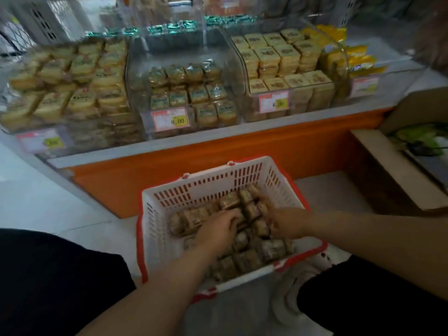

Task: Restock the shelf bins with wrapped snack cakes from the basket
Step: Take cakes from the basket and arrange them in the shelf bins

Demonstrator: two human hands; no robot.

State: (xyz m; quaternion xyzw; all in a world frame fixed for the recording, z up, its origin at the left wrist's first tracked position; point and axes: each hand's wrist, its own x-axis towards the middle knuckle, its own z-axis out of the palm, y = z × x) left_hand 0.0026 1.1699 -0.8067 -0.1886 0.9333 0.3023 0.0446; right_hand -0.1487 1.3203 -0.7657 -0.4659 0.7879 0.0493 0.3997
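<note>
A white plastic basket with a red rim sits on the floor in front of me, holding several wrapped snack cakes. Both hands are down inside it. My left hand curls over cakes in the middle of the pile. My right hand grips a cluster of cakes at the basket's right side. Above, clear shelf bins hold stacked cakes: a left bin, a middle bin partly filled, and a right bin.
The bins stand on a grey shelf ledge over an orange base. Price tags hang on the bin fronts. An open cardboard box sits at the right. Yellow packets lie beyond the right bin. My dark-clad knees flank the basket.
</note>
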